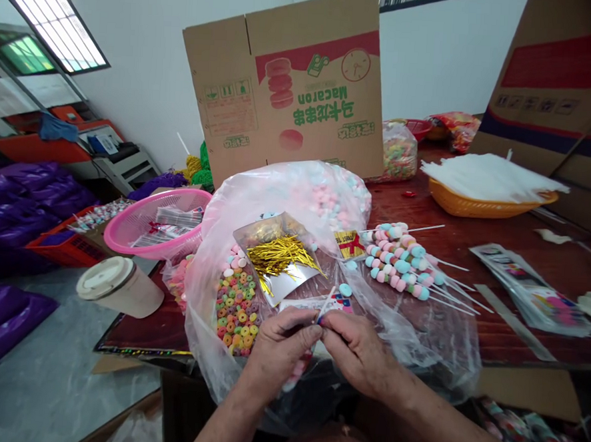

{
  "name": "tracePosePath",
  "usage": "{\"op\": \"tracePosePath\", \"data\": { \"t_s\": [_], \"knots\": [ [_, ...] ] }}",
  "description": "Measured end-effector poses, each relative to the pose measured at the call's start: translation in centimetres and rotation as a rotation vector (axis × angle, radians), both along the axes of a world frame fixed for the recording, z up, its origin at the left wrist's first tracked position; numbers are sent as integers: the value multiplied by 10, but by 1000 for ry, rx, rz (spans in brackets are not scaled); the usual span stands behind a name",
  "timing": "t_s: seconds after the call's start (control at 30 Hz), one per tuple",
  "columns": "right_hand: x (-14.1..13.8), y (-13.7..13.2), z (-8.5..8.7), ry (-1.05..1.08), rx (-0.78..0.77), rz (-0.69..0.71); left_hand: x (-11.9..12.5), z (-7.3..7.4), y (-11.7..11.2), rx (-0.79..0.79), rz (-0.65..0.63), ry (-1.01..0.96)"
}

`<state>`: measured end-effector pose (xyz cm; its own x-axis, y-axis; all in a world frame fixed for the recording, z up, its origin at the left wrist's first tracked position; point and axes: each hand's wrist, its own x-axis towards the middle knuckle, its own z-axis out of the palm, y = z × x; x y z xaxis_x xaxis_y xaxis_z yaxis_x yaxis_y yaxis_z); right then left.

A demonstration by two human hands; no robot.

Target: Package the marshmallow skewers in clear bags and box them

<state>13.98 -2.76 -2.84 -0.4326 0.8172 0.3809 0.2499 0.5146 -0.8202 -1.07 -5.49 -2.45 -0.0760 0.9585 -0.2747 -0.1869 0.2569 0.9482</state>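
Note:
My left hand [278, 343] and my right hand [356, 350] meet over a big clear plastic bag [237, 197] of sweets at the table's near edge. Both are pinched together round a thin white stick [326, 301] that points up between the fingertips. Just beyond lie colourful ring sweets [237, 307], a packet of gold twist ties [281, 255] and a loose blue-white marshmallow [345, 289]. To the right, several finished marshmallow skewers [403, 261] lie on the bag.
A lidded paper cup [119, 285] stands at left, a pink basket [140, 221] behind it. An upside-down Macaron carton [288, 87] stands at the back. An orange basket of white sticks [488, 186] and printed packets [534, 292] sit right on the wooden table [518, 254].

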Motion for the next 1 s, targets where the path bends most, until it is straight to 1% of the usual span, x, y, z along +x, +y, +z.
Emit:
{"op": "tracePosePath", "data": {
  "t_s": [0.07, 0.1, 0.13, 0.17, 0.2, 0.23, 0.27, 0.3, 0.33, 0.37, 0.4, 0.43, 0.47, 0.5, 0.53, 0.57, 0.6, 0.67, 0.7, 0.73, 0.77, 0.8, 0.87, 0.9, 0.93, 0.97, 1.0],
  "knots": [
    [1, -1, 5, 33, -8, -101, 0, -2, -3, 75, 93, 78],
    [1, -3, 8, 42, 3, -139, 1, -2, -4, 49, 118, 73],
    [0, -6, 10, 41, 29, -152, 0, -1, -5, -38, 99, 26],
    [-1, -10, 11, 30, 59, -134, -2, 2, -5, -164, 37, -65],
    [-3, -14, 12, 11, 81, -82, -5, 7, -4, -280, -44, -191],
    [-6, -17, 13, -14, 72, -2, -9, 13, -2, -360, -120, -340],
    [-8, -20, 13, -31, 15, 74, -16, 21, 0, -336, -155, -490],
    [-10, -21, 14, -29, -89, 127, -23, 29, 3, -216, -137, -613],
    [-11, -20, 15, 1, -229, 132, -30, 36, 4, -52, -88, -682],
    [-12, -19, 16, 63, -380, 87, -37, 41, 5, 79, -83, -700],
    [-13, -17, 17, 140, -514, 17, -41, 44, 5, 127, -143, -674],
    [-14, -15, 18, 217, -612, -56, -44, 45, 4, 125, -229, -609],
    [-15, -15, 19, 271, -659, -101, -44, 45, 3, 73, -292, -513],
    [-17, -15, 19, 297, -664, -111, -41, 44, 2, 19, -299, -415],
    [-19, -15, 18, 303, -653, -101, -37, 43, 0, -23, -287, -359],
    [-21, -15, 17, 302, -659, -84, -33, 42, -1, -39, -266, -352],
    [-24, -15, 15, 315, -702, -73, -29, 42, -3, -13, -247, -390],
    [-27, -13, 12, 408, -871, -74, -25, 42, -6, 89, -185, -474],
    [-27, -11, 11, 472, -954, -80, -24, 40, -7, 127, -145, -484],
    [-27, -10, 11, 528, -993, -89, -25, 36, -8, 116, -124, -452],
    [-26, -10, 12, 558, -975, -97, -26, 31, -10, 51, -133, -383],
    [-26, -11, 14, 552, -909, -98, -27, 24, -11, -41, -163, -298],
    [-26, -18, 18, 432, -694, -66, -25, 12, -14, -224, -283, -169],
    [-27, -23, 19, 343, -568, -39, -23, 8, -15, -284, -329, -157],
    [-29, -28, 19, 257, -453, -16, -21, 7, -15, -305, -346, -184],
    [-31, -32, 18, 189, -374, -1, -19, 9, -15, -288, -330, -231],
    [-34, -34, 17, 148, -351, 2, -18, 12, -15, -241, -294, -278]
  ]
}}
